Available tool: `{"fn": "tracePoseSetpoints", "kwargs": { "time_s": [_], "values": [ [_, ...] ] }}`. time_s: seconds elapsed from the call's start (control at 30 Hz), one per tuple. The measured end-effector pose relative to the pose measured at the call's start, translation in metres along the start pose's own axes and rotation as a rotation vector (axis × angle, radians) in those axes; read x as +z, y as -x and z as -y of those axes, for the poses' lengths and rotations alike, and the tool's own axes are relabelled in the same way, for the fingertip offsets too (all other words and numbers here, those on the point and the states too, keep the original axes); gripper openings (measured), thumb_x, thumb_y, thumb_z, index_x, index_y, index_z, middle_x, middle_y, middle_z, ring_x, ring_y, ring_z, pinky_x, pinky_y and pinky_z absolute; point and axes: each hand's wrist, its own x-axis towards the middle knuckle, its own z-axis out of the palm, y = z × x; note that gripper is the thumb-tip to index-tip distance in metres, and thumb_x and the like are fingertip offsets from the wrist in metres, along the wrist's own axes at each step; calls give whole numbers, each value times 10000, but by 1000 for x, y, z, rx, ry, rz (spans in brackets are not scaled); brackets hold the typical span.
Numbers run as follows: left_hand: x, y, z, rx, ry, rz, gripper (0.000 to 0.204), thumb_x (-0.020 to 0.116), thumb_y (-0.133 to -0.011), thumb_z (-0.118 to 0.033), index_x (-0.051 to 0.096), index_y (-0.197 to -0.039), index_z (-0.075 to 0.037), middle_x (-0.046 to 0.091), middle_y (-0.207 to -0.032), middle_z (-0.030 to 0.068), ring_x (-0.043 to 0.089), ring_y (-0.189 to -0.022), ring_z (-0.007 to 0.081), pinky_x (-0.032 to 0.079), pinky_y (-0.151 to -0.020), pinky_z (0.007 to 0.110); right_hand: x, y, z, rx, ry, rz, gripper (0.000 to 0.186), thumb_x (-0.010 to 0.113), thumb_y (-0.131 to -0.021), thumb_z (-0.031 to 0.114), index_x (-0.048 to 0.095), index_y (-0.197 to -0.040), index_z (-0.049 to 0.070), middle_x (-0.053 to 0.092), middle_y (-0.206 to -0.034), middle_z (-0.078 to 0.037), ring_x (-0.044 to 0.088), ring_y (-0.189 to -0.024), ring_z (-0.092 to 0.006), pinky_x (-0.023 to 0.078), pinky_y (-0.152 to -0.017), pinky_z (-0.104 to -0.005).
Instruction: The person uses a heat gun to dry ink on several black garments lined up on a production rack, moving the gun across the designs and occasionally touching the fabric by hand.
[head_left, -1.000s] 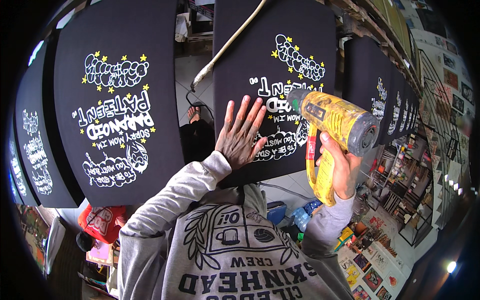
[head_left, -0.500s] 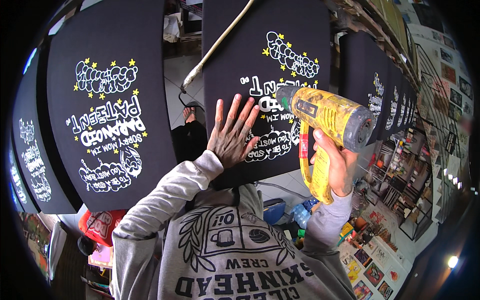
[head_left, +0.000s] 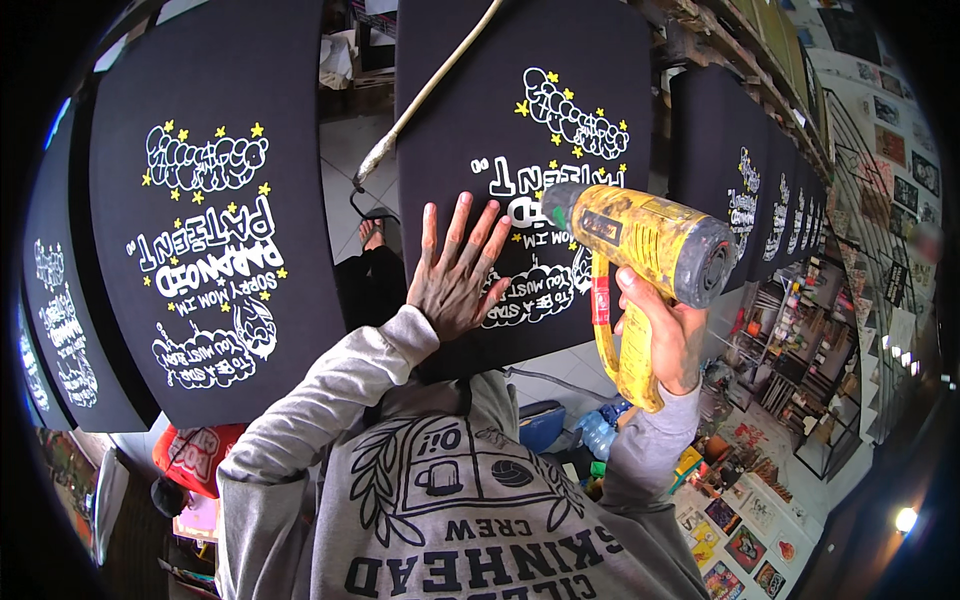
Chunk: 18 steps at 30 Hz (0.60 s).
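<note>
A yellow heat gun (head_left: pixel 650 240), worn and smudged, is gripped at its handle by my right hand (head_left: pixel 665 335). Its dark nozzle points left, over the white print on a black fabric panel (head_left: pixel 460 110) in front of me. The nozzle hides part of the lettering. Flat on that panel, left of the nozzle, lies my left hand (head_left: pixel 458 270) with its fingers spread. White lettering, bubble shapes and small yellow stars make up the print. To the left, another black panel (head_left: pixel 210 70) carries the same design in full view.
More printed black panels stand in a row on the right (head_left: pixel 720 130) and at the far left (head_left: pixel 65 230). A pale rod or cord (head_left: pixel 430 95) hangs across the middle panel's upper left. A red bag-like object (head_left: pixel 200 455) and a blue container (head_left: pixel 542 425) sit below panel level.
The panels and both hands sit slightly further left in the view. My right hand still holds the heat gun over the print, and my left hand stays spread on the panel.
</note>
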Motion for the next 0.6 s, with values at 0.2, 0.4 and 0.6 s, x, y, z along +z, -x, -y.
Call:
{"fn": "tracePoseSetpoints", "kwargs": {
  "time_s": [0.2,0.4,0.6],
  "values": [
    [1,-1,-2,-10,-3,2,825,512,-995,-542,276,-1638,-82,257,-1698,156,155,-1587,413,92,-1242,696,4,-19,4,-101,-40,-98,356,782,-917,185,651,-1196,8,654,-905,-56,617,-699,-122,519,-510,-273],
    [1,0,-2,-6,6,0,832,517,-993,-545,270,-1640,-85,249,-1700,156,159,-1584,418,92,-1242,698,-5,-36,10,-89,-53,-14,341,780,-904,84,654,-1209,-1,697,-960,-63,626,-707,-101,528,-529,-256],
    [0,-1,-2,-5,14,5,849,530,-986,-551,263,-1640,-80,238,-1703,157,151,-1586,414,97,-1242,697,-7,-41,15,-36,-42,-10,368,785,-904,110,654,-1234,12,694,-968,-56,621,-731,-99,525,-538,-252]
  ]
}}
